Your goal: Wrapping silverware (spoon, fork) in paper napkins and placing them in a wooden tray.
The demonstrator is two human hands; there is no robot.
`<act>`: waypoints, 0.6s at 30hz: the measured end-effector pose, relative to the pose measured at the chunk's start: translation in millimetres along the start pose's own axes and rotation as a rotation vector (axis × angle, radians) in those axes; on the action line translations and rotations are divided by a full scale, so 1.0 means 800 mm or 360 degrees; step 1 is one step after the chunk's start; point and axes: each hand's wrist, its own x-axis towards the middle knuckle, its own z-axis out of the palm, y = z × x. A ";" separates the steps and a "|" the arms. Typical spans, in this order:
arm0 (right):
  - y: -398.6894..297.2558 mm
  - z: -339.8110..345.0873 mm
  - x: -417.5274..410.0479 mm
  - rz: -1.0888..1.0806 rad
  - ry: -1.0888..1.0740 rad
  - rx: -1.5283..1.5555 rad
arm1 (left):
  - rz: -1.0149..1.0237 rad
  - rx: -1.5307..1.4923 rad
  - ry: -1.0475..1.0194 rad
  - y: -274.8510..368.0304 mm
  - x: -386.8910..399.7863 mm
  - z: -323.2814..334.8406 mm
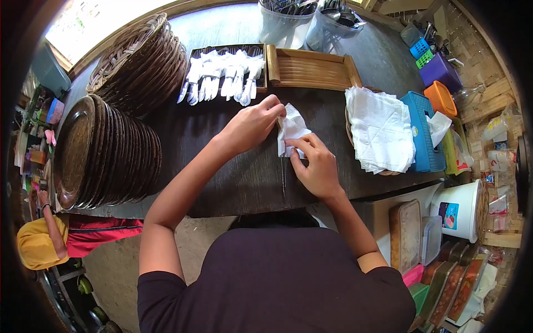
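A white paper napkin (295,125) lies on the dark tabletop before me, partly folded. My left hand (259,123) pinches its upper left edge. The thumb and fingers of my right hand (317,168) grip its lower part. From under the napkin a thin metal cutlery handle (284,181) points toward me; its other end is hidden. Beyond my left hand, a wooden tray (265,85) carries several napkin-wrapped cutlery bundles (229,73). To the right, a stack of white napkins (379,129) rests in a woven basket (349,129).
Left stand stacked wicker baskets (137,66) and stacked dark plates (112,158). At the back are a slatted wooden tray (312,68) and clear plastic tubs (287,29) of cutlery. A blue tissue box (422,133) stands right. A person in yellow (43,241) works at far left.
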 end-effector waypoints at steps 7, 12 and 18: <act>0.007 -0.001 0.000 -0.0185 -0.0080 -0.0182 | -0.0093 0.0007 0.0011 0.007 -0.005 -0.005; 0.011 -0.003 0.001 -0.0213 -0.0072 -0.0260 | 0.0121 0.0408 -0.0256 0.019 0.004 -0.006; 0.015 -0.008 -0.004 -0.0236 -0.0094 -0.0302 | 0.0322 0.0642 -0.0262 0.012 0.015 0.011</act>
